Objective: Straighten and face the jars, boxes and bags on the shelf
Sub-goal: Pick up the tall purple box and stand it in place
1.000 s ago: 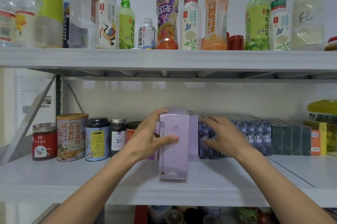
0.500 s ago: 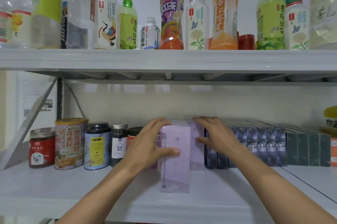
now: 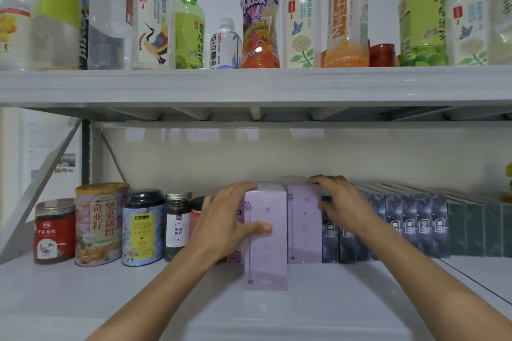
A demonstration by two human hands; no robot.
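Observation:
A tall pale purple box (image 3: pixel 266 252) stands upright on the lower shelf (image 3: pixel 83 299), forward of the row. My left hand (image 3: pixel 224 224) grips it, fingers over its top left edge and thumb across its front. Behind it to the right stands a second purple box (image 3: pixel 303 227); my right hand (image 3: pixel 339 204) holds it with fingers curled over its top and right side. Dark patterned boxes (image 3: pixel 415 227) line up to the right. Jars (image 3: pixel 142 229) and a tall printed canister (image 3: pixel 99 224) stand to the left.
A red jar (image 3: pixel 54 229) sits at the far left beside a slanted white brace (image 3: pixel 36 193). Dark green boxes (image 3: pixel 479 229) end the row at the right. The upper shelf (image 3: pixel 255 85) carries several drink bottles (image 3: pixel 260 10) close overhead.
The front purple box has been set back and squared toward the row. My right hand slid up onto the second purple box's top. The camera has moved closer and tilted up slightly.

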